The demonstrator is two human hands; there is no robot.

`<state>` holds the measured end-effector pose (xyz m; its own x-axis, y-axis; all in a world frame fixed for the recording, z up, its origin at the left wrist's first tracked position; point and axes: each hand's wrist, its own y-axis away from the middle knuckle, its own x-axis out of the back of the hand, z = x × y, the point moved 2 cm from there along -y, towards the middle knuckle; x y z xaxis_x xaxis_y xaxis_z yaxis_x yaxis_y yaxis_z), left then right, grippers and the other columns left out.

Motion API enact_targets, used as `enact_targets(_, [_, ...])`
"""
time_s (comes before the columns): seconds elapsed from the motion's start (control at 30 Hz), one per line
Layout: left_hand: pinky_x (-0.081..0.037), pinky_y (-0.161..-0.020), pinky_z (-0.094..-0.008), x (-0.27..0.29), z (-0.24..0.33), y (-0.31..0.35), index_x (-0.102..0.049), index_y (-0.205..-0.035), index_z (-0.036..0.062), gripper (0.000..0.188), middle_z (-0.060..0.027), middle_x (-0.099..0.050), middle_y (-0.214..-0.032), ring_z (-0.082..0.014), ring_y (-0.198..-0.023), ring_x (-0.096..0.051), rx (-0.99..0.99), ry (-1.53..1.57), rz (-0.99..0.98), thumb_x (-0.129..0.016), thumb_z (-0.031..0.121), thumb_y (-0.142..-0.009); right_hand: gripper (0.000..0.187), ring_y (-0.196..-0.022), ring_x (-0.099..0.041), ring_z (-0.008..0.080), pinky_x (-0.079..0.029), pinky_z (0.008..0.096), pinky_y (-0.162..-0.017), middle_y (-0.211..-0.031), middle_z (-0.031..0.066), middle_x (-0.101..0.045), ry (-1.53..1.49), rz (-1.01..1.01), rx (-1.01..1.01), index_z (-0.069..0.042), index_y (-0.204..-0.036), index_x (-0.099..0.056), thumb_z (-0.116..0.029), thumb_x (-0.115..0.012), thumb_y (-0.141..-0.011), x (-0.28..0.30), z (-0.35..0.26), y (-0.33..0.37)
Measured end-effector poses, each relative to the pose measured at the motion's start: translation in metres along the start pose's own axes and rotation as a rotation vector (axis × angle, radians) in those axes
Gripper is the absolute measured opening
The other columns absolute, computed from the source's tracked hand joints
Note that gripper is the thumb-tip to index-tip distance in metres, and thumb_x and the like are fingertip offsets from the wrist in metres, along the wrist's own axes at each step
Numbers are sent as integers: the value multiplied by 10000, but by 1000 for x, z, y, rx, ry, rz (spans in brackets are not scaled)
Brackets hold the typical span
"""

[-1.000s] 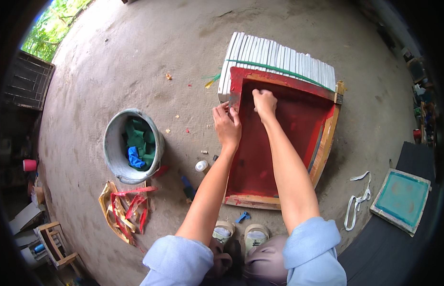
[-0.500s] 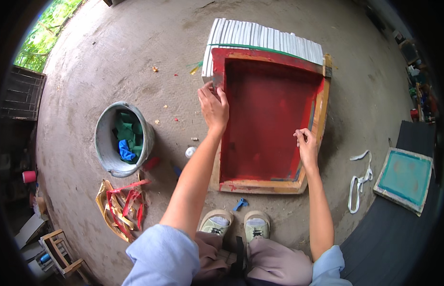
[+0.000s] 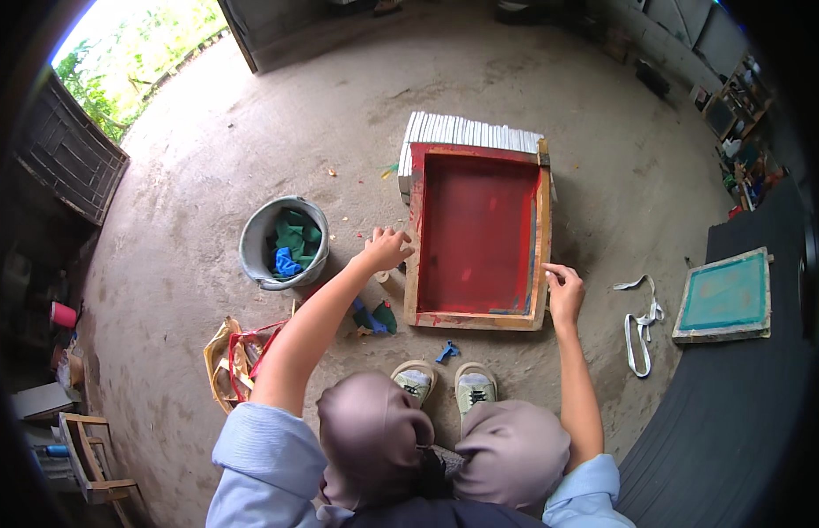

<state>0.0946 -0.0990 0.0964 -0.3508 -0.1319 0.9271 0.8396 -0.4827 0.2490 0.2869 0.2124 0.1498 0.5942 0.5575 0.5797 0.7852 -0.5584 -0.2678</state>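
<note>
I locate the frame in the centre of the scene, in front of the shoes. Its far rail overlaps the white stack; I cannot tell whether it rests on the stack or only against it. Status, by my judgement: the mesh is fully coloured red, and the frame is in place beside the stack. I cannot determine what remains.

Hand state: the hands are apart, one on each side of the frame. The left hand has its fingers spread just beside the left rail; contact is not confirmed. The right hand has its thumb and forefinger drawn together at the right rail; I cannot tell whether they grip it.

Surroundings, left: the bucket contains green and blue scraps. Nearer is a heap of strips, partly behind the left forearm. A tan cylinder and dark scraps lie between the bucket and the frame.

Surroundings, right: a white strap lies on the floor. Farther right, a teal screen lies on the dark mat.

Obstructions: the cylinder and dark scraps crowd the left side. A blue scrap lies between the frame and the shoes. The right side is less crowded.
</note>
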Motion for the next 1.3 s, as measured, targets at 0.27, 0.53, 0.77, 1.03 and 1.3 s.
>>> enact_targets(0.27, [-440,-936,-471,33,18,52,-619,-1152,158,328,-49,-617,-1157,-279,-1129,-540,-177,-27,67,-632,335,-876,91,-613,-615,73,-495,256,-552,-738,48,-697,-210,-207,-140,-24,-934,-706,-91,-678,-878,-14,-4,0])
enact_targets(0.53, [-412,-901,-480,-7,48,-70,-635,-1020,121,263,-81,-596,-1070,-287,-1105,-532,-105,-91,361,-674,283,-816,238,-614,-580,58,-460,235,-533,-704,11,-629,-402,-329,-297,-35,-792,-613,-216,-628,-946,-79,59,-1])
enact_targets(0.77, [-334,-941,-449,-39,45,-173,-599,-1117,154,341,-29,-562,-1089,-224,-1080,-488,-204,-398,683,-698,242,-803,195,-628,-573,46,-420,198,-530,-718,-10,-623,-441,-360,-526,-53,-884,-630,-226,-593,-964,-115,117,0])
enact_targets(1.03, [-343,-857,-386,-34,23,-197,-582,-929,184,140,48,-599,-875,-161,-931,-532,-301,-381,737,-671,179,-820,111,-653,-591,91,-458,243,-594,-804,27,-621,-361,-356,-412,-37,-942,-644,-144,-611,-937,-157,102,-52])
enact_targets(1.3, [-396,-800,-396,-17,23,-91,-584,-958,94,182,-50,-555,-881,-253,-877,-526,-538,-12,523,-679,108,-803,52,-721,-616,110,-502,260,-624,-842,47,-634,-307,-188,33,-24,-906,-626,-13,-657,-866,-183,16,-62])
